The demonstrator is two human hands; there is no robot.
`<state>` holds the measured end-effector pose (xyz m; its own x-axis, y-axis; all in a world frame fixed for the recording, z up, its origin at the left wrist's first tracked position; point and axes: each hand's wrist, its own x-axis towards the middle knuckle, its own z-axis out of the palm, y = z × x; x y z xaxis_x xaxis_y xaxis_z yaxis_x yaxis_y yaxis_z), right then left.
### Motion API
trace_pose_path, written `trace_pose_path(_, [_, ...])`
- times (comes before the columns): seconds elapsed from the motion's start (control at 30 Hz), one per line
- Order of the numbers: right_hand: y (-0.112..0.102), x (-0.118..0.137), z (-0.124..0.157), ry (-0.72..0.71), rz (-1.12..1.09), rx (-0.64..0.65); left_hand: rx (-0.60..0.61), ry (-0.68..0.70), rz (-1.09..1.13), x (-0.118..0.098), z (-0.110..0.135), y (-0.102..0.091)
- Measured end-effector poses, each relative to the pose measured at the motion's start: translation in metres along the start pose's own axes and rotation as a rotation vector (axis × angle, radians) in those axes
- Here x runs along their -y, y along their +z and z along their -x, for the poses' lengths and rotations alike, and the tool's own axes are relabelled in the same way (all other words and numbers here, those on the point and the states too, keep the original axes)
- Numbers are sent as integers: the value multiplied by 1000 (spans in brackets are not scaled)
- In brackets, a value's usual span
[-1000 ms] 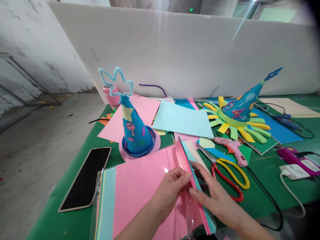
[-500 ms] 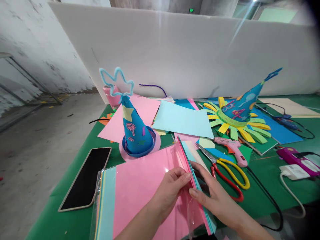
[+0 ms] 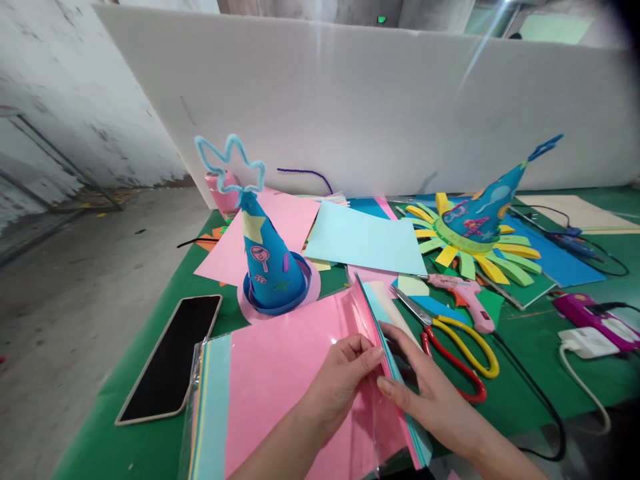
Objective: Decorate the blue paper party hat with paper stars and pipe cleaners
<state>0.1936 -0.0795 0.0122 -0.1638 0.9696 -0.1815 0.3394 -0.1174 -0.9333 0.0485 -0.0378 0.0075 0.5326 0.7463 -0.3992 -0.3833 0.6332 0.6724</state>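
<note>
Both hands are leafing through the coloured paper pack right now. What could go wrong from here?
1. The left hand and right hand pinch the fanned edge of the paper stack; thin sheets could crease or tear.
2. The scissors lie just beside the right hand; a sideways move might knock them.
3. The blue cone hat stands at the stack's far edge; a lifted sheet might tip it.
</note>
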Motion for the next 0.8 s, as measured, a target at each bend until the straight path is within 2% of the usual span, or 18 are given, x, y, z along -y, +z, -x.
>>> trace_pose_path(0.8, [0,4,1,2,-44,-4,-6,-4,36,-1,1,2])
